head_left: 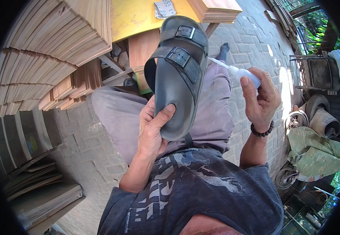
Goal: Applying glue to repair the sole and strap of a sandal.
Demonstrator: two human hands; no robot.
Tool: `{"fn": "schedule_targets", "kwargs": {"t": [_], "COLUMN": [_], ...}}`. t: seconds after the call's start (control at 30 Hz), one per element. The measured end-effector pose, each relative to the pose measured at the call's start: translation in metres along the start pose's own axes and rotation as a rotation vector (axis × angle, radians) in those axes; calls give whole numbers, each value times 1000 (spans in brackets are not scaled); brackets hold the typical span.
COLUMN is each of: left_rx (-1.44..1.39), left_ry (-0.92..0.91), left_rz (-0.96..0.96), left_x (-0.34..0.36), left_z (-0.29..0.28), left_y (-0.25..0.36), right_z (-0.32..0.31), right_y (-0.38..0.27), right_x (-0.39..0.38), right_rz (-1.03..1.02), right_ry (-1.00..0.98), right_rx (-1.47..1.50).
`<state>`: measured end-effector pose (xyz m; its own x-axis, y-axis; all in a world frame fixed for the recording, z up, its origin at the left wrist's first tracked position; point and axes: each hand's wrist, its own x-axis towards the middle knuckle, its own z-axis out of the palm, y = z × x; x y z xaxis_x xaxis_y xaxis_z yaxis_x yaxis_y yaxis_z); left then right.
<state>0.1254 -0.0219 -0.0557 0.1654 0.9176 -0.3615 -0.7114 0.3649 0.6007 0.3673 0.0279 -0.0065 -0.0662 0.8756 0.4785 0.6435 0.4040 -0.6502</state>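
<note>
A black two-strap sandal (176,92) with metal buckles is held up over my lap, its toe end pointing away from me. My left hand (151,127) grips it by the heel, thumb pressed on the footbed and fingers underneath. In my right hand (262,96) is a small white squeeze bottle (242,74) with a long thin nozzle. Its tip reaches the right edge of the sandal, near the strap; whether it touches I cannot tell. A dark beaded bracelet circles my right wrist.
Tall stacks of thin wooden boards (56,39) stand at the left. Ahead is a yellow tabletop (132,19) bearing a printed packet (165,8) and more boards (215,9). At the right lie a green cloth (315,152), a black chair (321,70) and wheels on the paved floor (236,41).
</note>
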Motion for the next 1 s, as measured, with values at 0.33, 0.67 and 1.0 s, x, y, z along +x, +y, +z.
{"fn": "schedule_targets", "kwargs": {"t": [0.33, 0.67, 1.0], "left_rx": [5, 23, 17], "left_ry": [0, 15, 5], "left_rz": [11, 18, -18], "left_x": [-2, -3, -6], "left_z": [0, -7, -8], "left_y": [0, -3, -4], "right_z": [-2, 3, 2], "right_y": [2, 8, 12], "right_x": [5, 11, 16], "right_rz": [25, 37, 31], "right_ry": [-13, 33, 5], "right_rx": [-2, 22, -2]}}
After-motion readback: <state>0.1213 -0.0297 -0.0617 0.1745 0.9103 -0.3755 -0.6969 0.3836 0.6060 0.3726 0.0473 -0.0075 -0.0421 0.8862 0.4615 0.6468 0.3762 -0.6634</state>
